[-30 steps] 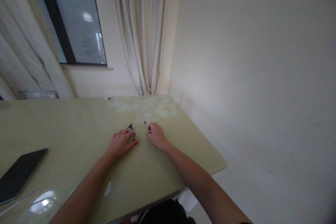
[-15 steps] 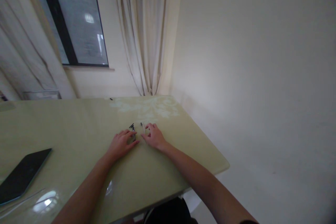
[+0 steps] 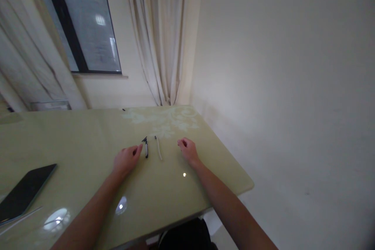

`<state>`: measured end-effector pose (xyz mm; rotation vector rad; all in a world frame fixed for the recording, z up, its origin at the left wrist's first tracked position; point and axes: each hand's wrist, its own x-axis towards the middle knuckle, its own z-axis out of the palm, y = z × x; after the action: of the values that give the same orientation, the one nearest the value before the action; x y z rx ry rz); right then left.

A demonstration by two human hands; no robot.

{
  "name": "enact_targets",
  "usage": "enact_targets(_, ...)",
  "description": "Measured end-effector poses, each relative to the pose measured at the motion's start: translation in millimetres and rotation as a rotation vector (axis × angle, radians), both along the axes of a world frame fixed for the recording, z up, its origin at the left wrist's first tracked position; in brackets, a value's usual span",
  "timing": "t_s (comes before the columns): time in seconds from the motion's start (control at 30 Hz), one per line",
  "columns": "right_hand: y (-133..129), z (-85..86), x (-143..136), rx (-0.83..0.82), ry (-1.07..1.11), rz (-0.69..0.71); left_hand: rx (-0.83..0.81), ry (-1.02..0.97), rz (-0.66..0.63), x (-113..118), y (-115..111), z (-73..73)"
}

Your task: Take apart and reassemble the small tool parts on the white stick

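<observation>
A razor [image 3: 147, 149] with a dark head and a grey and black handle lies on the pale green table [image 3: 164, 199]. Just right of it is a thin white toothbrush [image 3: 158, 148] with a dark head, roughly parallel and apart from it. My left hand [image 3: 127, 159] rests closed, left of the razor, its fingertips near the razor's head; nothing shows in it. Further right, my right hand [image 3: 188, 150] is also closed on the table, away from the toothbrush, with nothing visible inside.
A dark tablet [image 3: 27, 191] lies at the left, with a thin white stick or cable [image 3: 22, 220] beside it. A small dark object [image 3: 124, 109] is at the far edge. Behind are curtains [image 3: 164, 39] and a window; a dark chair [image 3: 187, 236] is below the near edge.
My left hand has moved left off the razor and closed. My right hand has drawn away to the right from the toothbrush and closed. Both items now lie uncovered.
</observation>
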<state>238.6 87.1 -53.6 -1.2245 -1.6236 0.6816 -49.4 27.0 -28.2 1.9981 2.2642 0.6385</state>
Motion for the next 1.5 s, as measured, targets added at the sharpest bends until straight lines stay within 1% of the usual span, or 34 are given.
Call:
enact_targets(0.1,-3,-0.9,-4,-0.004,-0.014,0.03,-0.097,0.105,-0.026,16,-3,0.0)
enact_targets(0.2,-4,-0.5,-8,-0.018,-0.022,0.031,-0.128,0.166,-0.033,25,-5,-1.4)
enact_targets(0.33,-6,1.4,-18,-0.03,0.029,0.042,-0.156,0.179,-0.05,22,-4,-1.5)
enact_targets(0.43,-11,3.3,-26,-0.034,0.046,0.083,-0.148,0.179,-0.048,17,-4,0.6)
enact_targets(0.53,-18,5.8,-30,-0.015,0.029,0.142,-0.055,0.133,-0.067,20,-7,2.0)
enact_targets(0.63,-25,9.5,-31,0.064,0.048,0.228,0.137,0.058,-0.176,38,-14,-0.5)
enact_targets(0.7,-30,12.6,-32,0.099,0.106,0.322,0.222,0.033,-0.314,54,-20,-4.8)
enact_targets(0.77,-34,16.0,-33,0.081,0.187,0.416,0.23,0.032,-0.447,69,-24,-10.3)
enact_targets(0.83,-36,19.2,-34,0.024,0.265,0.496,0.192,0.011,-0.506,78,-27,-15.3)
enact_targets(0.9,-37,21.5,-35,-0.038,0.323,0.556,0.144,-0.032,-0.508,77,-27,-18.4)
enact_targets(1.0,-33,22.2,-34,-0.08,0.351,0.615,0.121,-0.156,-0.47,67,-23,-17.5)
enact_targets(1.1,-30,19.9,-31,-0.067,0.305,0.635,0.201,-0.409,-0.414,56,-19,-11.0)
enact_targets(1.13,-29,18.9,-29,-0.063,0.267,0.639,0.236,-0.497,-0.412,54,-18,-8.3)
enact_targets(1.2,-30,17.1,-27,-0.051,0.161,0.632,0.274,-0.618,-0.454,52,-17,-3.2)
enact_targets(1.33,-32,16.7,-22,0.003,-0.014,0.59,0.23,-0.662,-0.574,53,-18,3.1)
enact_targets(1.5,-33,22.3,-20,0.016,-0.035,0.599,0.23,-0.694,-0.583,54,-21,3.9)
